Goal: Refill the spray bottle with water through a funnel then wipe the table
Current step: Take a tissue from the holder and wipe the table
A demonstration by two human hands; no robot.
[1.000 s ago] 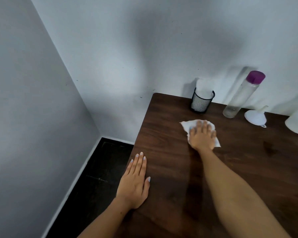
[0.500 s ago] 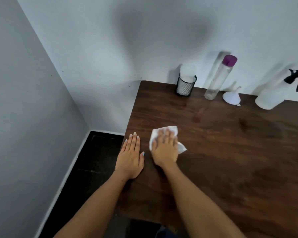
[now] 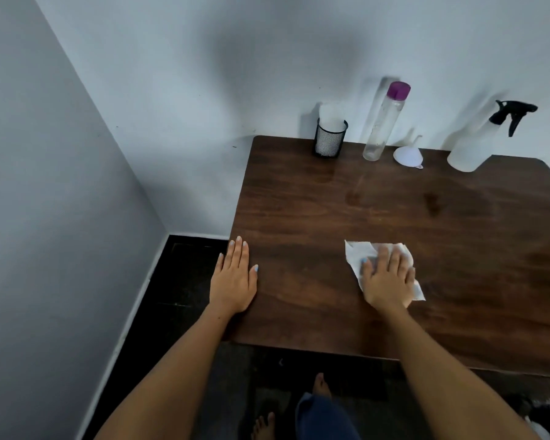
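Observation:
My right hand (image 3: 388,277) lies flat with straight fingers on a white tissue (image 3: 356,254), pressing it onto the dark wooden table (image 3: 315,211) near the front edge. My left hand (image 3: 234,277) rests flat and open on the table's left edge, holding nothing. Against the back wall stand a white spray bottle (image 3: 467,150) with a black trigger head, a white funnel (image 3: 408,155) lying on its rim, and a tall clear bottle (image 3: 383,122) with a purple cap.
A black mesh cup (image 3: 329,141) with white tissues stands at the back left of the table. White walls close the left and far sides. Dark floor (image 3: 178,281) lies left of the table, and my bare feet (image 3: 321,385) are below its front edge.
My right hand has slid the tissue from beside my left hand to the right along the front of the table. The left hand has stayed flat on the left edge.

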